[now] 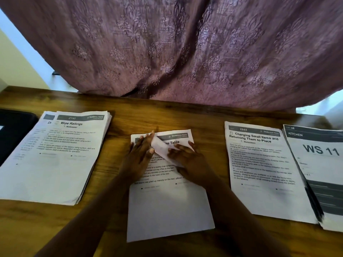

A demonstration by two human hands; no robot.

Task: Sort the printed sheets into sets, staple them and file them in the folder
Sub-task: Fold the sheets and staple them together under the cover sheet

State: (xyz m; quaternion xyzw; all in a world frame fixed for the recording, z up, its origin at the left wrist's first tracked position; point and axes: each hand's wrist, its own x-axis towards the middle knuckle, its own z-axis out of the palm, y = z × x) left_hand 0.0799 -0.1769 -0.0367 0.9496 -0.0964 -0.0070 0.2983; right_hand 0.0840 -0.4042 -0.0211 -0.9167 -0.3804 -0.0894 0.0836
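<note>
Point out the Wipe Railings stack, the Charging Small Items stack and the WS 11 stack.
Wipe Railings stack [55, 169]: head view, top sheet's blank lower half.
Charging Small Items stack [269, 201]: head view, top sheet's blank bottom.
WS 11 stack [322, 150]: head view, the big heading.

A mauve curtain with an embossed floral pattern hangs in deep folds behind the wooden bench, its hem reaching the far edge. A pale wall shows at left.
</note>
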